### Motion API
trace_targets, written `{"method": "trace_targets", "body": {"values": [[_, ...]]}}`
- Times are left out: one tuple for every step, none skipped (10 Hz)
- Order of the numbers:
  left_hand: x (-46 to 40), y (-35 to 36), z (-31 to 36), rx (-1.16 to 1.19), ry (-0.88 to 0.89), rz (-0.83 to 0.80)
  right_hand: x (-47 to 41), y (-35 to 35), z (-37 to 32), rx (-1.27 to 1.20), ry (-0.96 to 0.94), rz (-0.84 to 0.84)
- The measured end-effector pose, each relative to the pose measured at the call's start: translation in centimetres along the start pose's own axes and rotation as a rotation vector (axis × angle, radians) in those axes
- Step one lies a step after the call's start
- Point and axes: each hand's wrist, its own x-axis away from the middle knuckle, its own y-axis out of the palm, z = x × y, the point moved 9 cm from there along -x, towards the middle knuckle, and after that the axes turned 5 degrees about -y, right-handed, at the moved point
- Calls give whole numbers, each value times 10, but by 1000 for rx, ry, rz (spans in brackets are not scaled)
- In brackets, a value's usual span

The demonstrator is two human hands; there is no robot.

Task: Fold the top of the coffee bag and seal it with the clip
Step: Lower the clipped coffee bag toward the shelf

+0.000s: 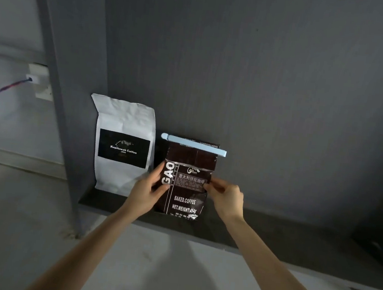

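A dark brown coffee bag (186, 191) with white print stands upright on a dark shelf (271, 233) against a grey wall. Its top is folded over, and a long light-blue clip (194, 144) sits clamped across the fold. My left hand (149, 191) grips the bag's left edge, thumb on the front. My right hand (225, 195) pinches the bag's right edge at mid height.
A white coffee bag (124, 147) with a black label stands just left of the brown one, touching or nearly so. A grey vertical post (67, 98) rises at the shelf's left end. A wall socket (38, 81) with a cable is at far left.
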Motion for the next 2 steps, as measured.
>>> {"method": "trace_targets", "body": {"values": [[-3, 1, -6, -48, -17, -13, 0, 1, -4, 9, -7, -65], [-1, -2, 0, -88, -23, 33, 8, -3, -13, 30, -40, -115]]}}
